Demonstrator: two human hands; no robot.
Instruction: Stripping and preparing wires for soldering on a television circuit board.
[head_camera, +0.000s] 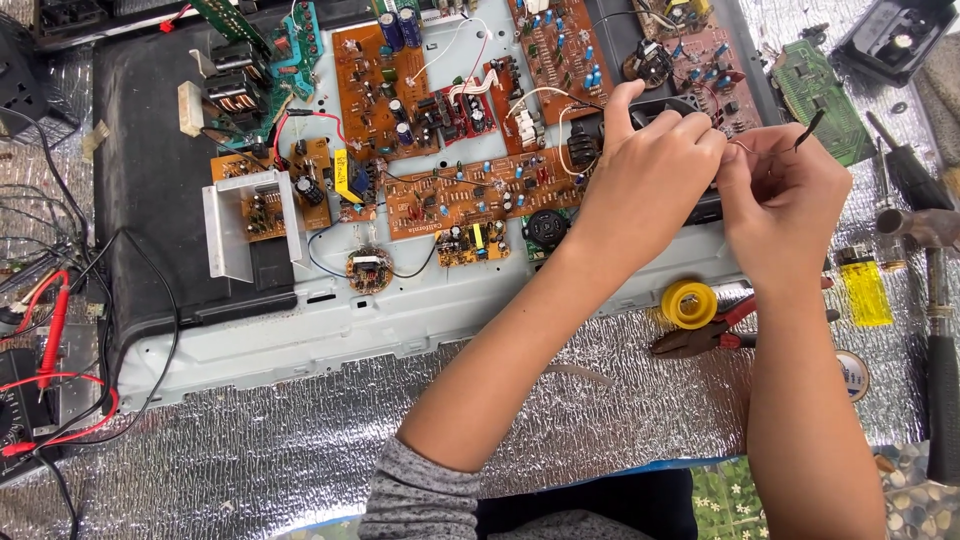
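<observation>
Both hands meet over the right part of the grey chassis (330, 325), and the left hand (650, 170) and the right hand (785, 200) pinch between their fingertips a thin wire (748, 146) with a black end. Just below this grip lie a yellow solder roll (689, 304) and red-handled pliers (705, 338); to its left are the orange circuit boards (470, 190), and to its right a yellow lighter (864, 288).

Orange circuit boards (470, 190), yellow lighter (865, 290), yellow tape roll (689, 303), silver quilted mat (300, 450).
</observation>
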